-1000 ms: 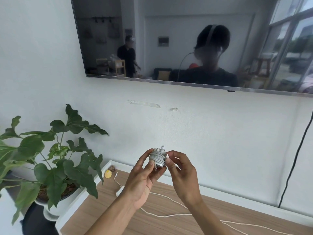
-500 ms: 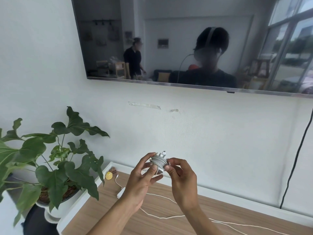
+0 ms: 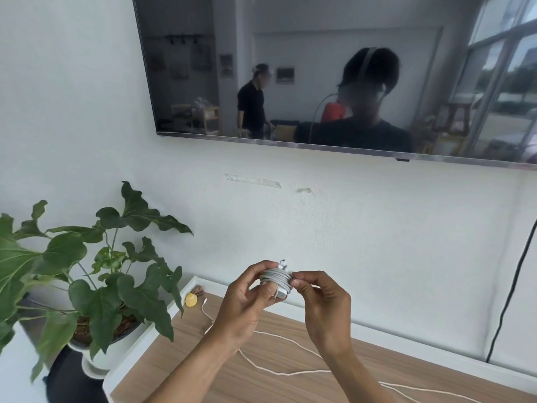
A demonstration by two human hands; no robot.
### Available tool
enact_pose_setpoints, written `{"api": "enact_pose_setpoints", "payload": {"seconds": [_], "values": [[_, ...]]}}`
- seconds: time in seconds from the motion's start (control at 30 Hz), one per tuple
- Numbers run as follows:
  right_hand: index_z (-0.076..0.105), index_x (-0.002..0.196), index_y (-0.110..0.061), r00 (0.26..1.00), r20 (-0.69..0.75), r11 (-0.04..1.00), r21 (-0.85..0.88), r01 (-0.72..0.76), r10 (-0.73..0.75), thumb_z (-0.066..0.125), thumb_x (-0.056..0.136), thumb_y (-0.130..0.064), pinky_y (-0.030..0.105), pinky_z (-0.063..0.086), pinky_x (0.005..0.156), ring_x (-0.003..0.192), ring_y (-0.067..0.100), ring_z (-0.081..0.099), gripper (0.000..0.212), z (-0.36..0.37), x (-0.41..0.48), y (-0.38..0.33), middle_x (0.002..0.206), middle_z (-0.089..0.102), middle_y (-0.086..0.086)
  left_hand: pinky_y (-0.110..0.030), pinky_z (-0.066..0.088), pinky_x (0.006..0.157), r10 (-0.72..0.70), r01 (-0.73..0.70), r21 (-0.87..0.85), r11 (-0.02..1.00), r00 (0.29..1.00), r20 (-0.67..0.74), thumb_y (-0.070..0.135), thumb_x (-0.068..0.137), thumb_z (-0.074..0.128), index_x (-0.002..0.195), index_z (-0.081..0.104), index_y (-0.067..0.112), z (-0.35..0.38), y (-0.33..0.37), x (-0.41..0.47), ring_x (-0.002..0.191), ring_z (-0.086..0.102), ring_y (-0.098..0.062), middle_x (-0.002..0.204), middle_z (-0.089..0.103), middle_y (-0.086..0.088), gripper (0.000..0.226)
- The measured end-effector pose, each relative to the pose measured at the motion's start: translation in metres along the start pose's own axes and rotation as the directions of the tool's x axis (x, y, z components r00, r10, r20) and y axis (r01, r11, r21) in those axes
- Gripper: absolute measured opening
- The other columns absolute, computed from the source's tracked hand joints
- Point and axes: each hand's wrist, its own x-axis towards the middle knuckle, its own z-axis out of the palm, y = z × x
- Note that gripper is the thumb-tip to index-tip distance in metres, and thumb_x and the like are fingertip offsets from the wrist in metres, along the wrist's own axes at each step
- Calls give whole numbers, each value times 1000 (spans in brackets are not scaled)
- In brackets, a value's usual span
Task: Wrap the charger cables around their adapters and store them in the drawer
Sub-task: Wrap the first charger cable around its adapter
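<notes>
- The wound charger (image 3: pixel 276 280), an adapter with grey cable coiled tightly around its body, is held in the air between both hands, at chest height and close to the wall. A small white part sticks up above the coils.
- The left hand (image 3: pixel 247 301) grips the bundle. Its thumb presses across the front of the coils and its fingers curl behind, probably to stop the turns from springing loose.
- The right hand (image 3: pixel 322 303) is closed in a pinch at the right edge of the coils. It looks to be tucking or securing the last bit of cable, though the end itself is hidden under the fingertips.
- The wrapping of this charger appears nearly done, and stowing it would come next. No drawer is in view.
- Below the hands, a loose white cable (image 3: pixel 279 373) trails across the wooden top (image 3: pixel 189 382), unwrapped. Its connector end lies below and left of the left hand. This is likely the next one to wind.
- Left of that end sits a small yellow object (image 3: pixel 191 300), and farther left a potted plant (image 3: pixel 101 271).
- Well above the hands, a wall-mounted screen (image 3: pixel 334 74) reflects the room. A black cord (image 3: pixel 517 286) hangs far to the right.
</notes>
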Motion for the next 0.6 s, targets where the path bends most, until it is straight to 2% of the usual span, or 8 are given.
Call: {"api": "enact_pose_setpoints", "payload": {"seconds": [0.13, 0.27, 0.37, 0.6], "values": [[70, 73, -24, 999, -20, 998, -47, 29, -30, 66, 83, 1, 18, 51, 71, 77, 8, 69, 28, 0, -2, -4, 79, 74, -14, -36, 57, 84, 35, -34, 40, 999, 999, -15, 47, 75, 76, 113, 64, 17, 4, -1, 0, 103, 69, -26, 116, 70, -6, 50], [69, 75, -23, 998, -35, 996, -70, 56, -59, 65, 84, 1, 16, 50, 69, 78, 6, 68, 26, -1, -2, -6, 79, 73, -15, -36, 57, 83, 35, -34, 26, 999, 999, -25, 41, 77, 75, 114, 64, 17, 5, -2, 1, 102, 69, -28, 115, 70, -9, 45], [69, 74, -25, 997, -34, 996, -66, 65, -67, 64, 84, 1, 15, 50, 69, 78, 5, 68, 29, 1, -2, -7, 79, 73, -15, -36, 57, 83, 30, -29, 32, 999, 999, -38, 24, 83, 68, 116, 61, 11, 3, -6, 2, 101, 69, -30, 116, 69, -12, 35], [70, 77, -21, 998, 19, 998, -38, 55, -54, 66, 84, -2, 15, 50, 69, 79, 4, 67, 21, 5, 3, -7, 81, 73, -13, -35, 57, 82, 6, -6, 8, 1000, 997, -76, 23, 80, 69, 115, 61, 9, 2, -7, 0, 99, 70, -26, 115, 69, -10, 38]]}}
